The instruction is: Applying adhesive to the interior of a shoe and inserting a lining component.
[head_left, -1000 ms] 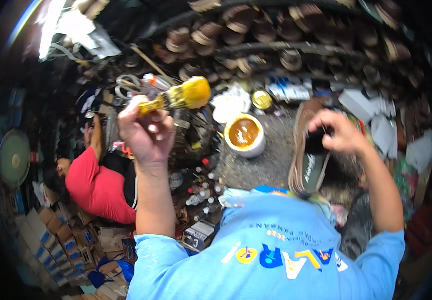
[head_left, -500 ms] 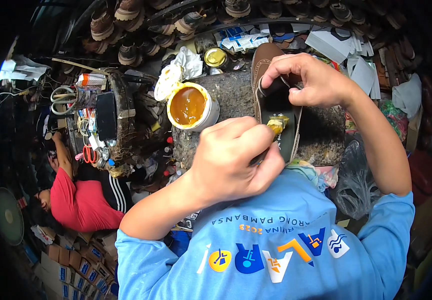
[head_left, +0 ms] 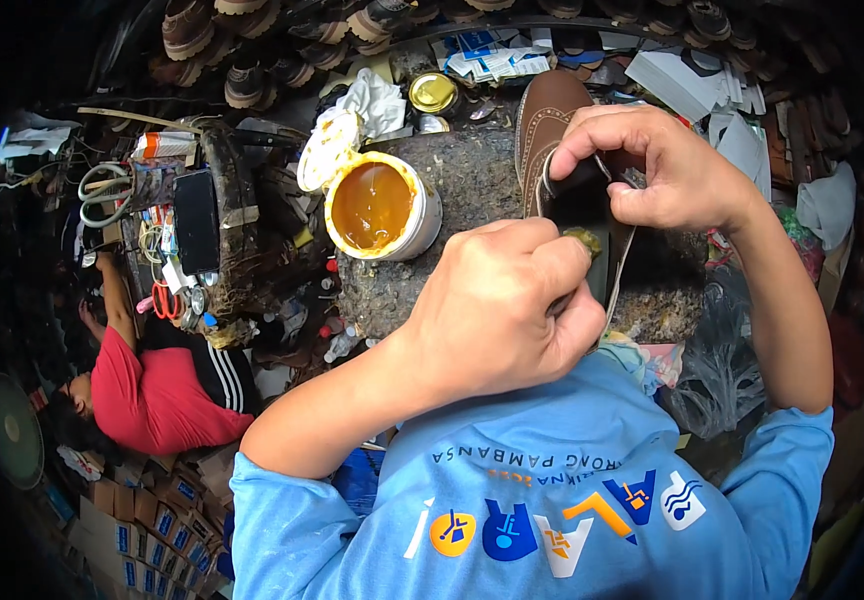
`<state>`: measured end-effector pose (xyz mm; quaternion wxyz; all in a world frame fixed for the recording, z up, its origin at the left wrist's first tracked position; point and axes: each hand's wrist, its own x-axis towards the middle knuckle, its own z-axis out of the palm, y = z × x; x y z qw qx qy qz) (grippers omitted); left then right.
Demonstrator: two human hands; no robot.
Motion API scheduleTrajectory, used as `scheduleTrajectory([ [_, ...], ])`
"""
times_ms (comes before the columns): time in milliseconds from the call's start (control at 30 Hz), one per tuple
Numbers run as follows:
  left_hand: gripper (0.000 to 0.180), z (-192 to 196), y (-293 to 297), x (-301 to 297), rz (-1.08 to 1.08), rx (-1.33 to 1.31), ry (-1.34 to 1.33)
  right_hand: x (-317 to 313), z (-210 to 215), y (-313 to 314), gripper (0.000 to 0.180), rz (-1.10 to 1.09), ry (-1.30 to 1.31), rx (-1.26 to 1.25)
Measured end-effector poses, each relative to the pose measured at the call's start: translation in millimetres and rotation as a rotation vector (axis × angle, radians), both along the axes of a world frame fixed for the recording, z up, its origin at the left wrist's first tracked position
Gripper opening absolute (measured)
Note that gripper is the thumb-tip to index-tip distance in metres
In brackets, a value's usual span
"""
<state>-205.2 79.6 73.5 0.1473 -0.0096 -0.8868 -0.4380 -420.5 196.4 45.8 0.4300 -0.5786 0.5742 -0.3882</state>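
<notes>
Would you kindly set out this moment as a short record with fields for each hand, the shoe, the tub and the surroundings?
Left hand: left hand closed around a brush whose glue-coated yellowish tip meets the shoe's opening.
Right hand: right hand grips the brown leather brogue shoe at its collar, holding it open.
Shoe: lies on the grey stone work block, toe pointing away.
Tub: open white tub of amber glue, left of the shoe, its lid leaning behind.
Surroundings: rows of shoes at the back; a person in a red shirt lying at left.
</notes>
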Motion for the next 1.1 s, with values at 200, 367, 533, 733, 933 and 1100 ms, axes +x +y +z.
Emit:
scheduleTrajectory([
  [200, 0.011, -3.9, -1.1, -4.4, -0.032, -0.031, 0.014, 2.1, 1.4, 0.5, 0.046, -0.027, -0.039, -0.002],
  [367, 0.011, 7.3, -0.9, -0.7, -0.001, -0.023, -0.011, 5.7, -2.5, -0.3, 0.044, -0.031, -0.017, -0.039],
  [533, 0.013, 29.9, -1.8, 6.4, -0.079, -0.059, -0.108, 5.1, -5.1, -0.1, 0.042, -0.053, 0.040, -0.082],
  [733, 0.013, 31.0, 4.4, 3.7, -0.091, -0.168, -0.151, 8.9, -2.2, -1.6, 0.042, -0.060, 0.043, -0.004],
  [933, 0.009, 23.5, 9.7, -4.4, -0.002, -0.297, -0.074, 10.1, -8.2, -2.6, 0.040, -0.079, 0.051, -0.159],
  [1100, 0.007, 39.1, 13.2, -1.2, -0.043, -0.156, -0.196, 9.1, -5.3, -5.9, 0.039, -0.067, 0.057, -0.124],
])
